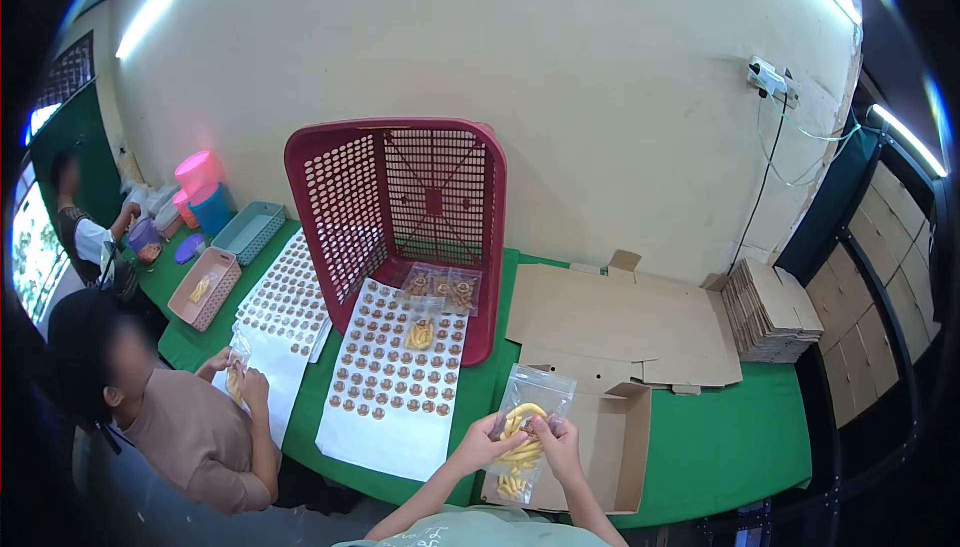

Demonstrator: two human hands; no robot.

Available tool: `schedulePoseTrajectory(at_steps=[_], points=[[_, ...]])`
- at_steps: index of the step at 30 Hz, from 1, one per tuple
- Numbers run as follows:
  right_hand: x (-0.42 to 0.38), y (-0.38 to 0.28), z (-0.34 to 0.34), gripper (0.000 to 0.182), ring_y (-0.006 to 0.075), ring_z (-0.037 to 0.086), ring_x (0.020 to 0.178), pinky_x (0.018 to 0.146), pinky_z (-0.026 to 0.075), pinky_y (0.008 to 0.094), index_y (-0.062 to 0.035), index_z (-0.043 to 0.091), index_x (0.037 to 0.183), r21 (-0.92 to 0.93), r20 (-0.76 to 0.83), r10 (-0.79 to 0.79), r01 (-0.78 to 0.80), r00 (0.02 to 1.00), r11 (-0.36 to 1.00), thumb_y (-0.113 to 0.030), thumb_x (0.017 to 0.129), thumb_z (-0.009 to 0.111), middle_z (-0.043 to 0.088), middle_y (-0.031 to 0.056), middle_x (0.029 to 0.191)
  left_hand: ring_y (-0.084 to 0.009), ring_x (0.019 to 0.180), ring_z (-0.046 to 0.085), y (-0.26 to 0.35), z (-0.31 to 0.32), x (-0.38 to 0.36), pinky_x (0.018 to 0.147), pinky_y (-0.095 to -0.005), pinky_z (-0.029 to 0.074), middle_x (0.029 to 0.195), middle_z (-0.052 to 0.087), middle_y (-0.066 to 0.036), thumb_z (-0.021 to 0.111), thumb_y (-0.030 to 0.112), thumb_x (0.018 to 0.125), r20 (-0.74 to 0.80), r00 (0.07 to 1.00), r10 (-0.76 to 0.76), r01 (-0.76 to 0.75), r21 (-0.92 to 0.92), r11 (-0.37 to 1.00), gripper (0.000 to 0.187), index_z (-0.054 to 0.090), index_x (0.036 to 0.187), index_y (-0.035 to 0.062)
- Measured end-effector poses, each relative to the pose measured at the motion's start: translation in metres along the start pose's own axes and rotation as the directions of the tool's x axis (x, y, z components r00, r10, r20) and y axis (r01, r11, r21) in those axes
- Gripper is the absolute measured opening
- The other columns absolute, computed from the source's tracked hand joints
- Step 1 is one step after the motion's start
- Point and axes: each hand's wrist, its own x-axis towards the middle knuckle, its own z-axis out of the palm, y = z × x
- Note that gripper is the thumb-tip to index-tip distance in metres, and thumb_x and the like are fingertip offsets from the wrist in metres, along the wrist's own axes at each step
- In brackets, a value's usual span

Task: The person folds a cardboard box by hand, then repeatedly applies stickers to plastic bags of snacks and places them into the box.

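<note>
My left hand (482,446) and my right hand (559,448) hold a clear zip bag (532,394) of yellow sticks between them, fingers closed on its two sides. Below the bag, an open cardboard box (618,447) has another small bag of yellow pieces (512,487) at its left end. Left of my hands lies a white sheet of round stickers (395,367). A bag of yellow sticks (420,334) rests on the sheet's upper part, by several flat bags (455,289) in the tipped maroon basket (497,237).
A co-worker (190,427) at the left handles a bag near more sticker sheets (285,292). Beyond are a pink basket (226,282), a grey basket (275,217) and another person (75,217). Flat cardboard (620,322) and stacked folded boxes (775,312) are at the right.
</note>
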Motion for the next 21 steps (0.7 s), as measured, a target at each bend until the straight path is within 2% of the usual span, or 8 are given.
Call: schedulePoseTrajectory(at_steps=[3, 6, 9, 12, 18, 21], points=[[-0.001, -0.005, 0.003, 0.018, 0.0069, 0.054, 0.068, 0.061, 0.044, 0.0211, 0.001, 0.058, 0.085, 0.012, 0.025, 0.021, -0.021, 0.999, 1.0, -0.017, 0.084, 0.055, 0.059, 0.0023, 0.076, -0.0049, 0.076, 0.054, 0.005, -0.004, -0.004, 0.067, -0.0196, 0.046, 0.086, 0.058, -0.002, 0.063, 0.016, 0.078, -0.008, 0.999, -0.043, 0.044, 0.138, 0.989, 0.03, 0.054, 0.1, -0.0017], [-0.004, -0.007, 0.001, 0.019, 0.007, 0.054, 0.069, 0.062, 0.044, 0.021, 0.0014, 0.058, 0.088, -0.035, 0.085, 0.058, -0.055, 0.995, 0.998, -0.017, 0.084, 0.054, 0.059, 0.0025, 0.077, -0.0039, 0.072, 0.052, -0.008, -0.012, 0.001, 0.063, -0.0186, 0.044, 0.083, 0.058, -0.001, 0.063, 0.02, 0.079, -0.036, 0.993, -0.111, 0.115, 0.117, 0.987, 0.028, 0.057, 0.096, -0.0017], [-0.003, 0.0, 0.0, 0.019, 0.0069, 0.054, 0.071, 0.063, 0.044, 0.0209, 0.0017, 0.057, 0.091, -0.102, 0.114, 0.069, -0.057, 0.991, 0.993, -0.016, 0.085, 0.054, 0.059, 0.0028, 0.078, -0.0034, 0.07, 0.051, -0.007, -0.005, 0.003, 0.062, -0.018, 0.043, 0.082, 0.059, -0.001, 0.061, 0.021, 0.08, -0.109, 0.994, 0.011, 0.005, 0.146, 0.989, 0.027, 0.058, 0.094, -0.0016], [-0.004, -0.005, 0.007, 0.019, 0.0066, 0.054, 0.071, 0.063, 0.044, 0.0208, 0.002, 0.057, 0.09, -0.062, 0.103, 0.081, -0.075, 0.991, 0.995, -0.015, 0.085, 0.053, 0.059, 0.0028, 0.079, -0.0037, 0.071, 0.052, -0.014, -0.007, 0.007, 0.063, -0.0179, 0.043, 0.082, 0.059, -0.001, 0.06, 0.019, 0.081, -0.114, 0.993, 0.041, -0.037, 0.035, 0.999, 0.025, 0.058, 0.095, -0.0017], [0.001, 0.004, 0.004, 0.019, 0.0067, 0.054, 0.071, 0.063, 0.044, 0.0205, 0.0021, 0.057, 0.091, -0.089, 0.132, 0.08, -0.068, 0.988, 0.994, -0.015, 0.085, 0.053, 0.059, 0.0027, 0.079, -0.0042, 0.073, 0.052, -0.013, -0.006, 0.006, 0.065, -0.0178, 0.043, 0.083, 0.059, -0.002, 0.06, 0.016, 0.081, -0.175, 0.983, 0.059, -0.048, 0.066, 0.997, 0.025, 0.057, 0.097, -0.0026], [-0.001, -0.008, 0.006, 0.019, 0.0062, 0.053, 0.071, 0.062, 0.044, 0.0207, 0.0016, 0.056, 0.091, -0.12, 0.152, 0.104, -0.086, 0.983, 0.989, -0.016, 0.084, 0.054, 0.058, 0.0022, 0.079, -0.0064, 0.078, 0.054, -0.008, -0.005, 0.005, 0.068, -0.0195, 0.044, 0.087, 0.06, -0.004, 0.057, 0.014, 0.083, -0.168, 0.986, -0.002, 0.012, 0.056, 0.998, 0.021, 0.057, 0.097, -0.002]])
